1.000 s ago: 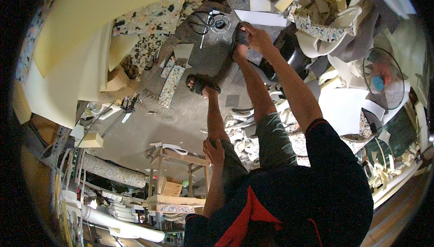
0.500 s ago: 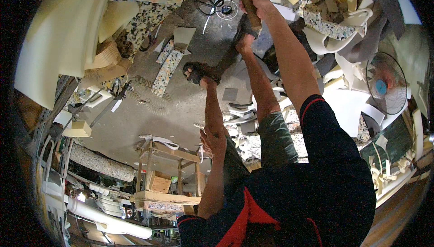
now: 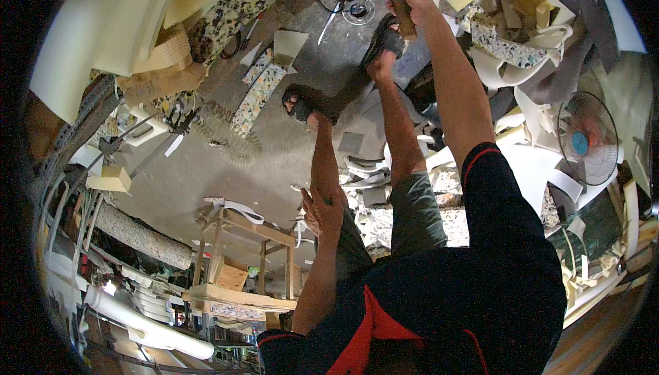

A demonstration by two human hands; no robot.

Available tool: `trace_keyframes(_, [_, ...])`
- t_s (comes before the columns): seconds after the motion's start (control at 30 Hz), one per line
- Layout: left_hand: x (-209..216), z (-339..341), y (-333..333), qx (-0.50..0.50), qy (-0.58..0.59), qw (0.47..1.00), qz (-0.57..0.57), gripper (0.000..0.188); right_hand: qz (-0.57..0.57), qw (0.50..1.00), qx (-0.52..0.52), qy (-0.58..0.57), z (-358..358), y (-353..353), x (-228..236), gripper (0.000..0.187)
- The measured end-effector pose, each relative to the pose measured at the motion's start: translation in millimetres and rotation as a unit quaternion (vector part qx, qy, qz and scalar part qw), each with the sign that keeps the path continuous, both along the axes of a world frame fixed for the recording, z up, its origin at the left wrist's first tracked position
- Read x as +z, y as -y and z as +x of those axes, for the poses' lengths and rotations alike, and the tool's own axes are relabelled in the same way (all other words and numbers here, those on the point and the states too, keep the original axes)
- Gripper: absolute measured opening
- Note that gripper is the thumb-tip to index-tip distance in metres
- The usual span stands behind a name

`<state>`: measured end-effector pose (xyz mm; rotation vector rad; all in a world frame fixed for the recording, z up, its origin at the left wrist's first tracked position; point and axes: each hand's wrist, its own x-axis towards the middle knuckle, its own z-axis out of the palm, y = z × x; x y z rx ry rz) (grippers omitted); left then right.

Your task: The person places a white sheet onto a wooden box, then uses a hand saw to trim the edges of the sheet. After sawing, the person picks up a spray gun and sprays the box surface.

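Observation:
My right hand (image 3: 420, 5) reaches far forward, its fingers wrapped round a long, narrow brown piece (image 3: 404, 12). Its exact kind does not show, and its far end runs to the picture's top edge. Below it on the floor is my right foot in a dark sandal (image 3: 382, 40). My left hand (image 3: 322, 209) hangs empty by my left leg, fingers apart. Forward of that hand, my left foot wears the other dark sandal (image 3: 299, 106).
Speckled foam strips (image 3: 259, 97) lie on the floor left of my feet. Foam offcuts (image 3: 508, 42) pile up at the right, by a standing fan (image 3: 587, 138). A wooden frame (image 3: 240, 299) stands at lower left. Black cord and a clear disc (image 3: 357, 9) lie ahead.
The view has shifted a little. My right hand, still gripping the brown piece, sits slightly farther right, and more of my right sandal shows. My left hand's fingers have spread somewhat.

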<state>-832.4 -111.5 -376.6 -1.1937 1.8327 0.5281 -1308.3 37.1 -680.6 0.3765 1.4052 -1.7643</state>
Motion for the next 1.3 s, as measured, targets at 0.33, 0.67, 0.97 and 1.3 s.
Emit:
trace_keyframes(0.33, [-10.5, 19.3, 6.8, -0.02, -0.004, 1.0, 0.002, 0.074, 0.596, 0.651, 0.226, -0.412, 18.8, 49.3, 14.5, 0.053])
trace_keyframes(0.67, [-6.3, 26.6, 13.0, 0.038, -0.012, 0.999, -0.004, 0.073, 0.462, 0.819, 0.099, -0.325, 170.5, 86.7, 148.9, 0.043])
trace_keyframes(0.97, [-9.8, 54.0, 16.2, 0.106, -0.014, 0.994, 0.016, 0.076, 0.499, 0.775, 0.168, -0.349, 379.1, 155.1, 60.7, 0.054])
trace_keyframes(1.3, [-8.9, 81.6, 22.8, 0.202, -0.015, 0.976, 0.081, 0.077, 0.493, 0.712, 0.196, -0.46, 198.3, 251.3, -55.4, 0.038])
